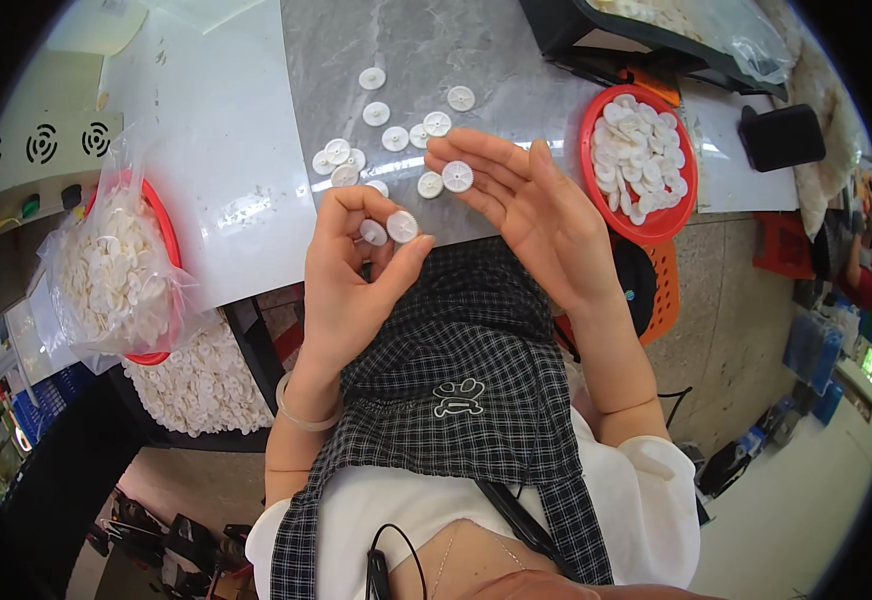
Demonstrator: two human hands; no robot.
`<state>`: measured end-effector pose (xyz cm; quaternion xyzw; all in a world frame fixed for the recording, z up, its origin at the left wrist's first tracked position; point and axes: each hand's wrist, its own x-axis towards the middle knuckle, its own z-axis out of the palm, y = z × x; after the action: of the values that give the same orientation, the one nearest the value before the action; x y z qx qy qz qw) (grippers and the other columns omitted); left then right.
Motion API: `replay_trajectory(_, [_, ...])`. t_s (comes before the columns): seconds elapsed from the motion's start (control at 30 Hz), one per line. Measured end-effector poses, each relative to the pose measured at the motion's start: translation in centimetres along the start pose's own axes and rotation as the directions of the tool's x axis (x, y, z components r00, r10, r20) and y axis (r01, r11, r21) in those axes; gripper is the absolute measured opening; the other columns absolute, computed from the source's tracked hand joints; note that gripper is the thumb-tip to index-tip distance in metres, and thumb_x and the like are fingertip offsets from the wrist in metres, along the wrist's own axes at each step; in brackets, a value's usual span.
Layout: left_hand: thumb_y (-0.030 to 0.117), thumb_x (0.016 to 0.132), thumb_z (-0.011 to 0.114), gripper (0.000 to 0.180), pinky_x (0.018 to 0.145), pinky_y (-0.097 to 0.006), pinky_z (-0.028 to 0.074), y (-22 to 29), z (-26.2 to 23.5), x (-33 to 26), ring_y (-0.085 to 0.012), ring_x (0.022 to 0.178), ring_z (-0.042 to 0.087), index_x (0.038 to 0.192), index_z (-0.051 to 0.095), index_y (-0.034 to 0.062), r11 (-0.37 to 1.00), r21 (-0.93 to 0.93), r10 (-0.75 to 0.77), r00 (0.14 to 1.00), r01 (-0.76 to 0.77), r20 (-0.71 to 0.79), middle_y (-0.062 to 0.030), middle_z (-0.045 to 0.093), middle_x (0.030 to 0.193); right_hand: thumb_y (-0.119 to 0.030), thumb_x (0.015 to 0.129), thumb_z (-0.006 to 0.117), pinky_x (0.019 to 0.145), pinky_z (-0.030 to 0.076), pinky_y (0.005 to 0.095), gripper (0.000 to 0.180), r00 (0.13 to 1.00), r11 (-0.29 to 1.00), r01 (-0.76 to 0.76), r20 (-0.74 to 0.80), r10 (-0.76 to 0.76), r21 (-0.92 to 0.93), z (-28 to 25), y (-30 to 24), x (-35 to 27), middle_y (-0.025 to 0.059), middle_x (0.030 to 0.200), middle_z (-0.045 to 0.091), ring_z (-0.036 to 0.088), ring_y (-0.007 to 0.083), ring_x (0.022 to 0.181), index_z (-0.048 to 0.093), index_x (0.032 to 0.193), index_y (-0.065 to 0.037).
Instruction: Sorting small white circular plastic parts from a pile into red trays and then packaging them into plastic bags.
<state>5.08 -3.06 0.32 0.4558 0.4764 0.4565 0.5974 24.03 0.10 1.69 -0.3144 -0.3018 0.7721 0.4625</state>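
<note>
My left hand (351,285) is closed, pinching a white plastic wheel (403,227) between thumb and forefinger. A second white wheel (373,233) sits among its curled fingers. To the right, my right hand (546,220) has its palm turned inward and its fingers stretched out. One spoked white wheel (458,177) shows against its lower fingers; whether they carry it, I cannot tell. Just beside it lies another wheel (430,185) near the table's front edge. Several more white wheels (395,138) are scattered over the grey tabletop (346,40) beyond my hands, some overlapping.
At the right stands a red basin (693,185) of white discs. On the left, a clear bag (116,275) of white pieces sits in another red basin (168,235). A heap of white pieces (201,375) lies below it. A black bin (576,40) stands far right, near a black case (782,137).
</note>
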Motion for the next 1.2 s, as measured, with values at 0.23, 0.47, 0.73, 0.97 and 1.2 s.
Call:
replay_trajectory(0.23, [0.002,0.08,0.074,0.031,0.051,-0.013,0.033,-0.3,0.3,0.0,0.0017,0.061,0.04,0.098,0.048,0.0052,0.991,0.122,0.063,0.997,-0.058,-0.044,0.0023,0.053,0.087,-0.043,0.103,0.027,0.112,0.03,0.0391,0.064,0.999,0.999,-0.026,0.022,0.025,0.026,0.0,0.0,0.1,0.0233,0.14,0.044,0.041,0.029,0.134,0.038,0.137,0.01])
replay_trajectory(0.47, [0.003,0.079,0.075,0.033,0.05,-0.013,0.032,-0.3,0.1,-0.1,0.001,0.058,0.038,0.098,0.048,0.0052,0.992,0.111,0.064,0.997,-0.059,-0.042,0.003,0.051,0.085,-0.034,0.103,0.037,0.083,0.043,0.0268,0.042,0.999,0.998,-0.034,0.03,0.032,0.052,-2.4,0.5,-0.1,0.0108,0.112,0.057,0.055,0.0163,0.1,0.052,0.121,0.002])
replay_trajectory(0.73, [0.001,0.08,0.074,0.034,0.05,-0.013,0.032,-0.5,-0.2,-0.2,0.0004,0.057,0.04,0.101,0.048,0.0046,0.993,0.113,0.044,0.998,-0.04,-0.035,0.0019,0.053,0.087,-0.01,0.087,0.069,0.055,0.031,0.0194,0.017,0.948,0.671,0.075,-0.155,-0.277,-0.738,-1.1,0.8,0.1,-0.0053,0.083,0.054,0.038,0.0022,0.062,0.063,0.102,-0.004])
replay_trajectory(0.97, [0.004,0.088,0.055,0.021,0.047,-0.018,0.034,1.5,-2.9,0.4,-0.0039,0.068,0.044,0.105,0.044,0.0043,0.761,-0.636,-0.129,0.99,0.133,0.053,-0.0021,0.052,0.086,-0.018,0.073,0.08,0.062,0.048,0.0251,0.03,0.912,0.106,0.164,0.11,-0.395,-0.981,-0.3,1.6,0.9,0.0027,0.088,0.061,0.062,0.0125,0.077,0.068,0.099,-0.007])
replay_trajectory(1.2, [0.002,0.08,0.069,0.013,0.049,-0.019,0.024,0.9,-3.3,0.4,-0.0013,0.056,0.032,0.089,0.061,0.004,0.976,0.215,0.06,0.98,-0.018,-0.189,0.006,0.042,0.067,-0.017,0.072,0.08,0.062,0.049,0.0279,0.033,0.924,0.113,0.152,0.1,-0.37,-0.982,0.2,2.5,1.5,0.0029,0.089,0.062,0.064,0.0158,0.077,0.068,0.101,-0.007])
